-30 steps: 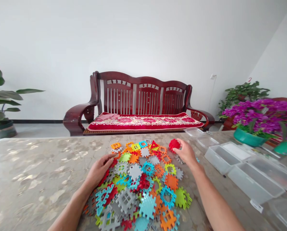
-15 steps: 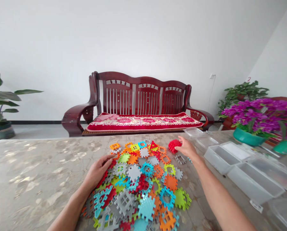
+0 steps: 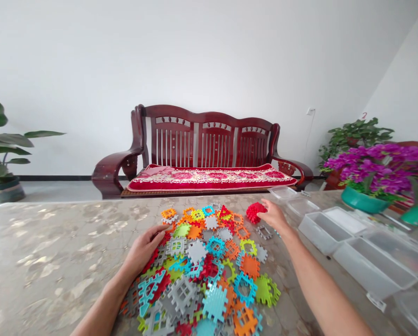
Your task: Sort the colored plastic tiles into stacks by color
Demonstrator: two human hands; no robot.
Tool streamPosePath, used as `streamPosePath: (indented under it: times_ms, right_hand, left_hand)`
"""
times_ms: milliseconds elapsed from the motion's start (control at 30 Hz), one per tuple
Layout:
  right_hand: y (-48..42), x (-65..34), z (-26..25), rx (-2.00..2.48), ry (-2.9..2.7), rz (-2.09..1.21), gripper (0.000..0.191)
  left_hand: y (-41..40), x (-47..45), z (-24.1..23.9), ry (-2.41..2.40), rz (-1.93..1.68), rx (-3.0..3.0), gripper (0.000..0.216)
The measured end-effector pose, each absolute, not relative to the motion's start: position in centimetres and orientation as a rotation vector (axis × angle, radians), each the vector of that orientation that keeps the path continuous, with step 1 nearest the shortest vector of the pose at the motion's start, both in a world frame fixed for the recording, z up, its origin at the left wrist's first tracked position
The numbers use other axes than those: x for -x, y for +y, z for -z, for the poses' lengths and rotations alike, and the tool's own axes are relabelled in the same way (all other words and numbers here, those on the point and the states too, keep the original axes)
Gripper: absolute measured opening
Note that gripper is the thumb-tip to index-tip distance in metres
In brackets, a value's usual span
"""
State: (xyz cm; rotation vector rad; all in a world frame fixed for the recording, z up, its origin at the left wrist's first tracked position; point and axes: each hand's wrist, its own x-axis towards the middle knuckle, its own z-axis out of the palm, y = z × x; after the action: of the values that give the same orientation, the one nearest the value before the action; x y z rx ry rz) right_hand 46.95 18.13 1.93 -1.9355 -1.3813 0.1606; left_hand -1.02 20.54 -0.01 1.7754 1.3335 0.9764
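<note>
At the far right of the pile, my right hand [image 3: 276, 218] has its thumb and fingers closed on a stack of red interlocking tiles [image 3: 254, 213], which rests on the table. My left hand [image 3: 146, 246] lies palm down along the left edge of a heap of toothed plastic building tiles [image 3: 196, 252]. Its fingers are stretched out and touch tiles there, with the fingertips partly hidden. Grey, blue, orange, green and red tiles overlap between my forearms. A grey frame-shaped tile [image 3: 265, 232] lies just below the red stack.
Clear plastic boxes [image 3: 373, 275] and lids stand on the right of the patterned table [image 3: 54, 261]. Behind them is a green pot of purple flowers [image 3: 366, 200]. Across the table stands a wooden bench [image 3: 209, 135] with a red cushion. Potted plants [image 3: 2, 189] flank the room.
The view has shifted very slightly. Both hands stay in place, and the right still holds the red stack.
</note>
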Motion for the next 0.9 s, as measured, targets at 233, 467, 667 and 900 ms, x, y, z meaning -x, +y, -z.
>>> streamPosePath:
  times_ms: [233, 467, 667, 900]
  right_hand:
    - [18.4, -47.3, -1.8, 1.904, -1.381, -0.216, 0.075]
    - [18.8, -47.5, -1.0, 1.806, -1.35, -0.273, 0.074]
    - [19.0, -46.8, -1.5, 1.832, -1.384, -0.141, 0.071]
    - [17.9, -44.8, -2.5, 1.893, -1.414, 0.003, 0.06]
  left_hand:
    - [20.4, 0.9, -0.4, 1.349, -0.975, -1.773, 0.057]
    - [20.4, 1.0, -0.2, 1.328, -0.974, -1.789, 0.057]
    - [20.4, 1.0, -0.1, 1.332, -0.98, -1.77, 0.057]
    - [20.3, 1.0, -0.4, 1.326, -0.989, -1.754, 0.056]
